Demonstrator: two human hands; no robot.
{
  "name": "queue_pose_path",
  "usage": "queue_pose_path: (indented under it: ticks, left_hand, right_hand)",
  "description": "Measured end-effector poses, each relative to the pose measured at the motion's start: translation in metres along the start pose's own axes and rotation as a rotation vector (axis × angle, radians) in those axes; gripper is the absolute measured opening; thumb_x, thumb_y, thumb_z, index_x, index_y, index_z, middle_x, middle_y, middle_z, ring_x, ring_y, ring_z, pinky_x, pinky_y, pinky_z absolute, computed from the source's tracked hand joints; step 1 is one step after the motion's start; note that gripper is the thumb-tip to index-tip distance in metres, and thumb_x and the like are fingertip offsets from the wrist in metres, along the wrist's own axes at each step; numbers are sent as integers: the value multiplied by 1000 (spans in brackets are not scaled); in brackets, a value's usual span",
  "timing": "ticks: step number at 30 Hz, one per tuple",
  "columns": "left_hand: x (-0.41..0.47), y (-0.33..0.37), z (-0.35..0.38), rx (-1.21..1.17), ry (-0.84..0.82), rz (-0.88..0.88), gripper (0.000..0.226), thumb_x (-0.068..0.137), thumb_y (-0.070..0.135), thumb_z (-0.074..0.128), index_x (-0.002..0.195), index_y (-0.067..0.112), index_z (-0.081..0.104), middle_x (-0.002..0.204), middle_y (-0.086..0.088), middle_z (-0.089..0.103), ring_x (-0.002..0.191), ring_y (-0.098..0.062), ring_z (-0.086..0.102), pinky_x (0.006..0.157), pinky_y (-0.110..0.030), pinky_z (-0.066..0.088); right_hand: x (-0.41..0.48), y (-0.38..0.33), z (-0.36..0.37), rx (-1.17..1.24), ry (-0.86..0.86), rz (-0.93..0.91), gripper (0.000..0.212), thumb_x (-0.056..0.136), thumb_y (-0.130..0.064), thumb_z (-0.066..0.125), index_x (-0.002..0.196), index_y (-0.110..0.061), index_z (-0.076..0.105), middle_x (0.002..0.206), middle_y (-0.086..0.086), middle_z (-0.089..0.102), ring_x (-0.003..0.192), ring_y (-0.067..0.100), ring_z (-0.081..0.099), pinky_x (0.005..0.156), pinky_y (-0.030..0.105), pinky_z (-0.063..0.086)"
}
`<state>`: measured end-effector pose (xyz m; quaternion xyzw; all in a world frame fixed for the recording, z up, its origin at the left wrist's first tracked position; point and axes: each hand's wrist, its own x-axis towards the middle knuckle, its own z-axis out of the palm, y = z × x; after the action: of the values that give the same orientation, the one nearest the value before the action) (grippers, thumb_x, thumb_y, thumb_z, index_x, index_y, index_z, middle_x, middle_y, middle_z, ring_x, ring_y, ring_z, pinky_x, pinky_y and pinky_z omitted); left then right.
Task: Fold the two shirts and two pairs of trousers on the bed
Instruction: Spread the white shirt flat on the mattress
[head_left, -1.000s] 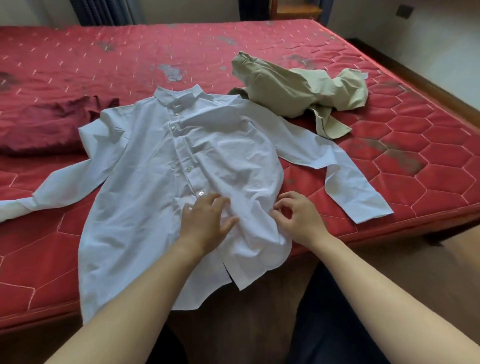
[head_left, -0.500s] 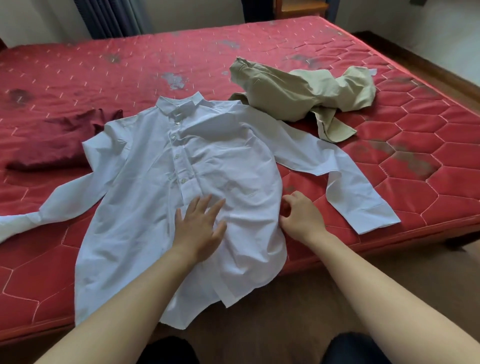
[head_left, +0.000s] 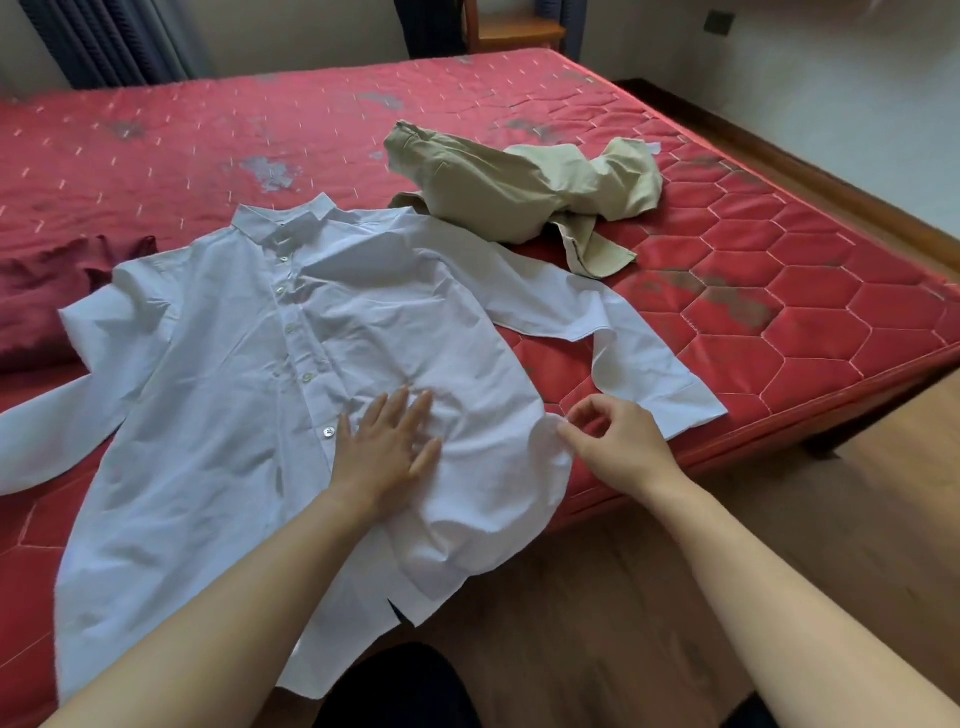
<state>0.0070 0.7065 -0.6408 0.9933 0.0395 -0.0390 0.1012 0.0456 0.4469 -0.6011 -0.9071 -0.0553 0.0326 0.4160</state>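
The right hand (head_left: 618, 444) pinched the side edge of the white shirt (head_left: 249, 395) between thumb and forefinger. The left hand (head_left: 387, 449) lay flat on its front, fingers spread. The shirt lay spread at the near edge of the bed (head_left: 810, 291), hem hanging over. Crumpled khaki trousers (head_left: 498, 192) sat beyond its collar, with bare mattress around them. A dark red garment (head_left: 41, 296) lay leftward. Wooden floor (head_left: 779, 519) ran alongside.

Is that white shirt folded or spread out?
Spread out: the white shirt lies front up on the bed, both sleeves out to the sides, its hem hanging over the edge.
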Motion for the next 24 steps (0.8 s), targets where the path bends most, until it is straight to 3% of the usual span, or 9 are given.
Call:
queue_pose_path:
  ticks: [3,6,9,11,14,17,20,22,24]
  left_hand:
    - [-1,-4,-3,13,-12,-6,64,92,54,33,148,35,6,157,8,5,144,-15,4,113,-51,6]
    - [1,-10,-8,-6,-23,-48,63,93,54,31,147,36,6,158,8,2,144,-15,1,113,-52,5]
    - [1,-13,-12,-9,-30,-84,62,93,54,31,147,36,7,158,8,2,145,-14,0,113,-51,5]
    - [0,-13,-14,-25,-17,-83,61,93,53,31,147,36,9,158,7,3,145,-14,0,113,-52,4]
    - [-3,-15,-17,-63,18,-78,61,93,56,28,147,37,8,158,6,3,144,-15,1,113,-51,4]
    - [-8,-22,-19,-56,-2,-103,61,93,55,27,148,34,9,158,5,2,144,-16,0,114,-50,4]
    - [-13,-24,-19,-53,-25,-114,62,94,55,27,148,32,9,158,5,1,145,-15,-1,114,-50,5]
    - [-14,-23,-22,-58,-20,-105,62,93,56,26,148,32,8,158,5,0,145,-15,-1,114,-51,5]
    - [-17,-22,-25,-59,-26,-101,62,94,55,26,148,32,8,158,5,0,145,-16,-1,114,-51,6]
  right_hand:
    - [17,-7,7,26,-123,-19,20,76,-33,72,94,-28,65,75,-15,61,67,1,54,68,16,44]
    - [24,-10,16,-133,-247,-71,13,80,-32,68,87,-21,71,73,-14,62,66,3,54,61,17,40]
    - [22,-11,16,-68,-166,-129,17,82,-31,66,77,-15,68,75,-6,61,68,8,53,61,19,40]
    - [17,-17,10,101,-113,-188,18,84,-30,65,74,-15,64,77,-5,62,71,8,56,65,19,43]
    - [12,-27,5,254,-57,-231,22,88,-29,61,69,-18,57,63,-6,56,60,6,50,56,20,40]
    - [14,-31,6,221,-18,-170,23,90,-29,59,69,-20,54,59,-12,55,54,-1,49,54,15,37]
    - [18,-30,5,206,45,-115,14,87,-32,62,74,-27,59,68,-12,63,62,-5,57,59,14,40]
    - [22,-31,2,154,129,-122,12,85,-35,63,75,-30,59,69,-11,64,67,-1,60,58,14,41]
    - [25,-30,1,-14,101,-105,11,87,-37,59,82,-27,60,68,-10,61,69,8,58,58,20,39]
